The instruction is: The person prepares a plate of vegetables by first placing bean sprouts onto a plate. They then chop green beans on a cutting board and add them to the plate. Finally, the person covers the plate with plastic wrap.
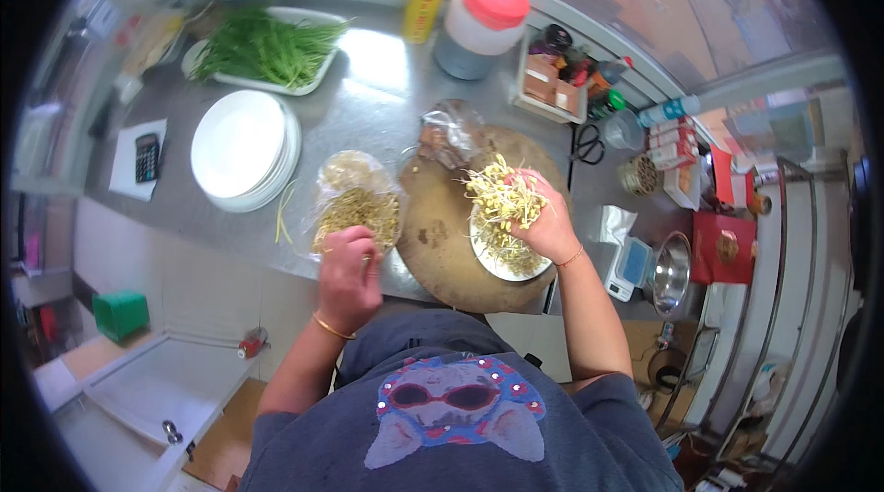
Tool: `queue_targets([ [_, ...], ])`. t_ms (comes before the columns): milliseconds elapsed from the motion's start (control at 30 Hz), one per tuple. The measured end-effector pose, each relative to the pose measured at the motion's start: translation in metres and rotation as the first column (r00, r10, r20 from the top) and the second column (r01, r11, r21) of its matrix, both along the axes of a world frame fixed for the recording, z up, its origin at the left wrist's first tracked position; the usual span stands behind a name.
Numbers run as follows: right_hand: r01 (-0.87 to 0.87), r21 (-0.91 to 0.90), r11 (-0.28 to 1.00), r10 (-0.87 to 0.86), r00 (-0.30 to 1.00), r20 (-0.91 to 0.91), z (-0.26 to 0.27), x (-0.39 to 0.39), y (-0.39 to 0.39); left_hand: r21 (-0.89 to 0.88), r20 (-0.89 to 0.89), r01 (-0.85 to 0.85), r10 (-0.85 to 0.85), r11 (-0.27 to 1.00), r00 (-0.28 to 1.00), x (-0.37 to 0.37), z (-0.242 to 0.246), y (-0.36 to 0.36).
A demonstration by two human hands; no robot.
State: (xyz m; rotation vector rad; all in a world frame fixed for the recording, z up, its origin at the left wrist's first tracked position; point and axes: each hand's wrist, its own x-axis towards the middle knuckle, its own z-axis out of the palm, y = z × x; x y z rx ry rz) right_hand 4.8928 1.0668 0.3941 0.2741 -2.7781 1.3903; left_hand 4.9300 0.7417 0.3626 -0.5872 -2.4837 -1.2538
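My right hand grips a bunch of bean sprouts above a white plate, on which more sprouts lie. Under the plate is a round wooden chopping board. My left hand is at the near edge of a clear plastic bag of bean sprouts, its fingers curled; whether they pinch any sprouts is unclear. A second clear bag with brown contents rests on the board's far edge. A few loose green stalks lie left of the sprout bag.
Stacked white plates, a white tray of leafy greens and a calculator are at left. A red-lidded jar and a seasoning bin stand behind. Scissors, a digital scale and a metal bowl are at right.
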Motion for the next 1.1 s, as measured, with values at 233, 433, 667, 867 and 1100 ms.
queue_targets([
  [233, 0.402, 0.258, 0.878, -0.442, 0.889, 0.120, -0.104, 0.048, 0.067, 0.322, 0.460, 0.279, -0.407, 0.905, 0.789, -0.029, -0.112, 0.170],
  [433, 0.447, 0.247, 0.860, -0.495, 0.848, 0.189, -0.133, 0.059, 0.072, 0.144, 0.310, 0.330, -0.360, 0.933, 0.880, -0.013, -0.159, 0.243],
  [667, 0.463, 0.119, 0.878, -0.478, 0.845, 0.242, -0.134, 0.069, 0.118, -0.116, 0.273, 0.252, -0.213, 0.961, 0.938, -0.016, -0.164, 0.258],
  [867, 0.533, 0.199, 0.823, -0.564, 0.810, 0.161, -0.159, 0.069, 0.129, -0.080, 0.185, 0.246, -0.228, 0.966, 0.956, -0.018, -0.175, 0.269],
  [1100, 0.417, 0.195, 0.888, -0.428, 0.904, 0.014, -0.156, 0.067, 0.086, 0.014, 0.203, 0.279, -0.276, 0.960, 0.939, -0.018, -0.180, 0.269],
])
